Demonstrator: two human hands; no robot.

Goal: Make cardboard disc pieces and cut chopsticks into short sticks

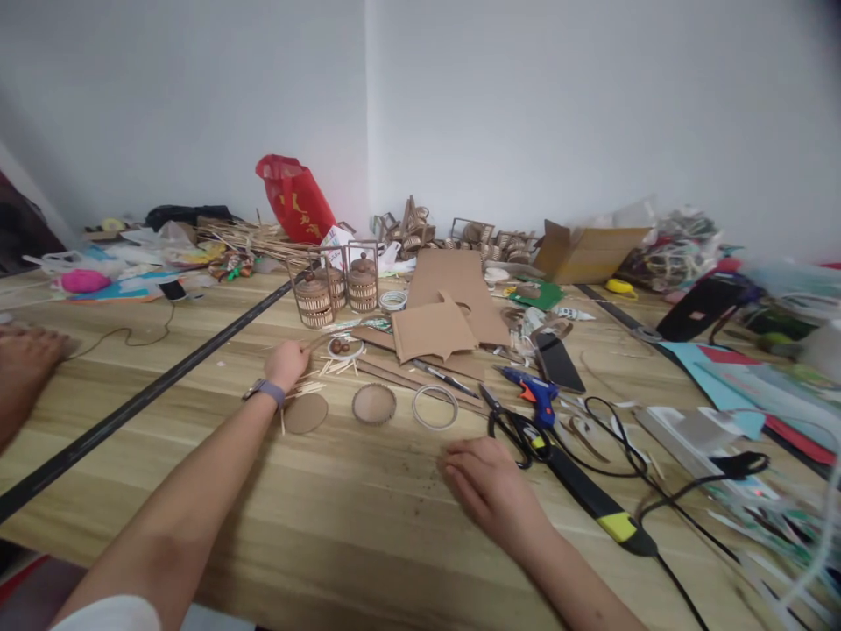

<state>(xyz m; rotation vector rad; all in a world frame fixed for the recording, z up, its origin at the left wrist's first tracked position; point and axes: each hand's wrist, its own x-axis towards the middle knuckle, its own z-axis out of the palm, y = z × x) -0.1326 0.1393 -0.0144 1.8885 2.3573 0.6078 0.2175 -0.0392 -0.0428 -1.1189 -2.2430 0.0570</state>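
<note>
My wooden table point(368, 526), cluttered.
Before me on it lie cardboard point(437, 329), a disc point(374, 404), a ring point(434, 407), scissors point(509, 425), a glue gun point(535, 392) and thin sticks point(308, 386).

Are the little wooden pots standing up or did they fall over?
Standing up. The little wooden pots sit upright on the table, knobbed lids on top, beyond the left hand.

Just beyond the grip of the left hand point(287, 362) stand small slatted wooden jars point(335, 289), and a red bag point(295, 200) sits farther back. Right of the grip lie brown cardboard sheets point(447, 307), then a blue glue gun point(535, 393). An open cardboard box point(584, 252) sits far right behind, and a pink ball point(84, 280) lies far left.
</note>
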